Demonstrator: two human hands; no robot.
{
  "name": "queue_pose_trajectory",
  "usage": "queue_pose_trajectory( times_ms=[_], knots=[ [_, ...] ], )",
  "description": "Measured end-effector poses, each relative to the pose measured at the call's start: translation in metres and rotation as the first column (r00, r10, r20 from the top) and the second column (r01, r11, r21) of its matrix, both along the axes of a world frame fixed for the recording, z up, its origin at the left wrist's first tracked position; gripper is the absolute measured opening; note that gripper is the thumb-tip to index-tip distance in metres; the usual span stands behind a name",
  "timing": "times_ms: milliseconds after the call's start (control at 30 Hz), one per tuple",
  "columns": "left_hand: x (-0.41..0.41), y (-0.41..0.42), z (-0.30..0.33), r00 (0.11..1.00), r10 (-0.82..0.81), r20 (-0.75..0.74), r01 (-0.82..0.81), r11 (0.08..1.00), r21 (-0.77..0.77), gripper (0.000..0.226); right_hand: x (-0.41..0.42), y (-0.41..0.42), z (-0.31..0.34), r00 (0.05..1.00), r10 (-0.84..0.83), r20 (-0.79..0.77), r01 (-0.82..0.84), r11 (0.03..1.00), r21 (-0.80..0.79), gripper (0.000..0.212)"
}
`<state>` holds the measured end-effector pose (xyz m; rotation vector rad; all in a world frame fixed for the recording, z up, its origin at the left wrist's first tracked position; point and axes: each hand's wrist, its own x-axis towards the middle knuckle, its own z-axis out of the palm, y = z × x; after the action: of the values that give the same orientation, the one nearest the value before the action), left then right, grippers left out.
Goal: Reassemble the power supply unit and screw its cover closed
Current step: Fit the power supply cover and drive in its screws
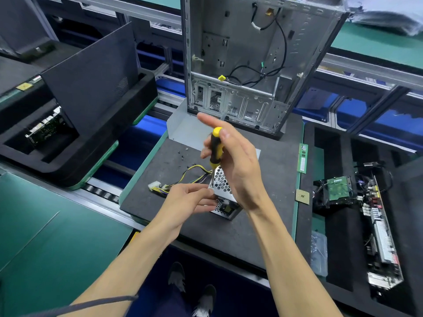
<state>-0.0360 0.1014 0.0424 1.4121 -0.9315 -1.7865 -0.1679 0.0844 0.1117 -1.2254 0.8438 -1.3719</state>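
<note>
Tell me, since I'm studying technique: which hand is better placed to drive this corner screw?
Right. The right hand already holds the screwdriver upright, tip on the power supply unit corner; the left hand steadies the unit.

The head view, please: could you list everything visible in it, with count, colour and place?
power supply unit: one, silver, mat centre
screwdriver: one, yellow-black, upright on the unit's corner
cables: one bundle, yellow-black, left of unit
loose screws: several, dark, behind cables
computer case: one, grey, open, rear of mat
RAM stick: one, green, mat's right edge
CPU: one, gold, right edge
motherboard: one, right tray
left hand: steadies the unit
right hand: grips the screwdriver
</note>
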Motion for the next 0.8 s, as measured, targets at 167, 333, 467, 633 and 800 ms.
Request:
queue_pose_trajectory(
  times_ms=[167, 333, 467, 633, 800],
  knots=[
    [-0.005, 0.002, 0.008, 1.0, 0.013, -0.003, -0.013, 1.0, -0.01, 0.005, 0.0, -0.002, -0.001, 0.999, 0.017, 0.042, -0.017, 1.0, -0.011, 0.034],
    [-0.006, 0.004, 0.013, 1.0, 0.006, 0.01, -0.006, 1.0, -0.02, 0.006, -0.002, 0.0, -0.003, 0.996, -0.023, 0.081, 0.026, 0.999, -0.027, 0.021],
    [-0.006, 0.004, 0.015, 1.0, 0.01, 0.015, -0.01, 1.0, -0.01, 0.006, -0.002, -0.002, 0.001, 0.998, -0.022, 0.058, 0.024, 0.999, -0.03, 0.038],
    [-0.006, 0.004, 0.015, 1.0, 0.012, 0.004, -0.012, 1.0, -0.01, 0.006, -0.002, -0.001, 0.005, 0.998, 0.004, 0.061, -0.003, 1.0, -0.019, 0.032],
    [-0.005, 0.003, 0.011, 1.0, 0.009, -0.014, -0.009, 1.0, -0.013, 0.006, -0.005, -0.001, 0.005, 0.999, -0.039, 0.035, 0.04, 0.999, -0.022, 0.018]
  ],
)
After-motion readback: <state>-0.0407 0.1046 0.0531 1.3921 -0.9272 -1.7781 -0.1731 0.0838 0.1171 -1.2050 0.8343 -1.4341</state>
